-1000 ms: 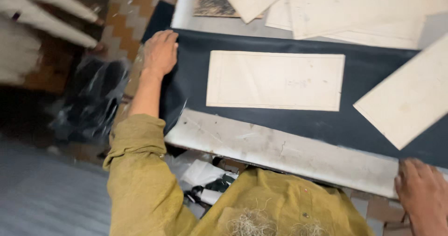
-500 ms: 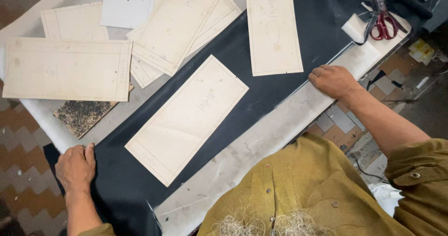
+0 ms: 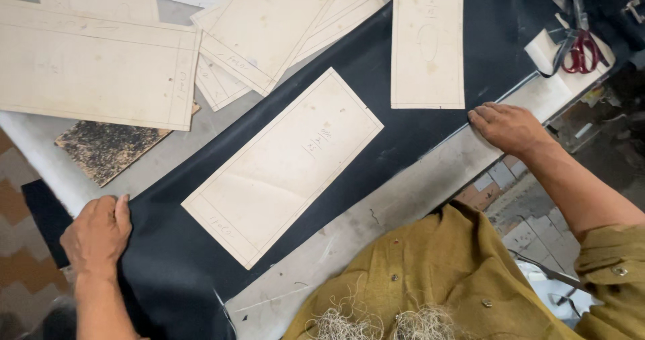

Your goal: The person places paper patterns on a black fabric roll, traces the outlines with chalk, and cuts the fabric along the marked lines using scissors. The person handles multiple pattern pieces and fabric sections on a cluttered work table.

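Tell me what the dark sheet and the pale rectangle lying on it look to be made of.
Dark sheet: likely woven fabric, matte navy-black; it drapes limply over the table edge by the left hand. Pale rectangle: apparently thin card or stiff paper, matte cream, stained; it lies flat with crisp straight edges and pencilled lines.

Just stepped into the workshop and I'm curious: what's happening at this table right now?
A person in a mustard-yellow shirt leans over a grey worktable with a long sheet of dark navy fabric spread across it. The left hand grips one end of the fabric, and the right hand presses its near edge. Rectangular beige card patterns lie on it, one between the hands. Red-handled scissors sit at the far right.
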